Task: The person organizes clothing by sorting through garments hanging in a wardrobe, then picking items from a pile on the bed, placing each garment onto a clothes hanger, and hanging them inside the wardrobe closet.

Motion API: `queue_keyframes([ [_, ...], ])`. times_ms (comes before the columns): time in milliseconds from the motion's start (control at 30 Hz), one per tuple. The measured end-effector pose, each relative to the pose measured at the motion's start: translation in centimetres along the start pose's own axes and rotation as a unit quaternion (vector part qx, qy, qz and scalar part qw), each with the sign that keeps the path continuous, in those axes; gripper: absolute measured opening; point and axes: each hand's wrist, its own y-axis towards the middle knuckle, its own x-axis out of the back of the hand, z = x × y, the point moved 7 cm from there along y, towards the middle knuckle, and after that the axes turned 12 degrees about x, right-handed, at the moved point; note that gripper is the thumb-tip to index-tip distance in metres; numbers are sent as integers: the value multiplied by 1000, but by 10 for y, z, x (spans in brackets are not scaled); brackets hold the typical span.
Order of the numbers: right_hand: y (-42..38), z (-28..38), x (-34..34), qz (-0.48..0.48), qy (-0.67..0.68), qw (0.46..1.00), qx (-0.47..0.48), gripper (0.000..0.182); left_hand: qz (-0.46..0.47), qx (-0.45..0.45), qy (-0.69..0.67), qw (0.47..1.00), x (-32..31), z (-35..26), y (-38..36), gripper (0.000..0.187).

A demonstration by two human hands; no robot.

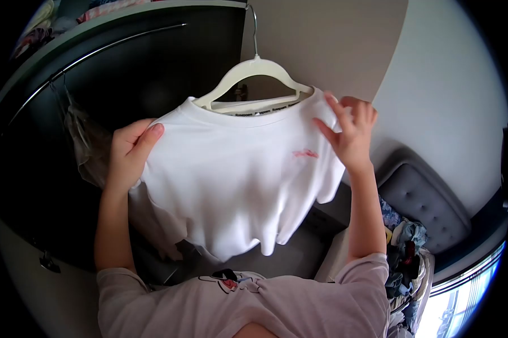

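Observation:
A white T-shirt (231,163) with a small red print on its chest hangs on a cream-coloured hanger (259,67). The hanger's metal hook reaches up to the edge of the shelf above. My left hand (131,149) is closed on the shirt's shoulder at the left, thumb in front and the other fingers hidden behind the cloth. At the opposite shoulder, my right hand (352,132) has its thumb and index finger apart, close against the fabric; the fingertips are slightly blurred. Dark lettering shows on the band inside the neckline.
A dark open wardrobe with a metal rail (113,53) stands at left, with a pale sheer garment (87,141) hanging in it. Folded clothes (104,10) lie on the top shelf. To the right are a grey tufted headboard (426,197), a clothes pile (406,253) and a bright window (462,298).

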Motion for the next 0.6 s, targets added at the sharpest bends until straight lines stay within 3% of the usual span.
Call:
queue_keyframes([
  [67,13,23,-21,13,42,995,85,32,-13,-9,-9,1000,6,2,0,21],
  [200,25,30,-56,-42,157,981,104,19,-51,-2,-10,999,22,5,1,22],
  [300,29,41,-61,-63,244,962,104,17,-117,9,-36,992,33,9,5,24],
  [333,32,51,-64,-105,262,950,131,18,-145,11,-49,988,39,13,7,25],
  [433,32,77,-66,-94,316,925,187,22,-190,29,-113,975,46,19,5,26],
  [567,23,56,-76,-124,258,936,205,29,-226,16,-70,971,69,24,-3,26],
  [600,28,38,-70,-172,203,957,114,33,-231,8,-59,971,81,26,-4,26],
])
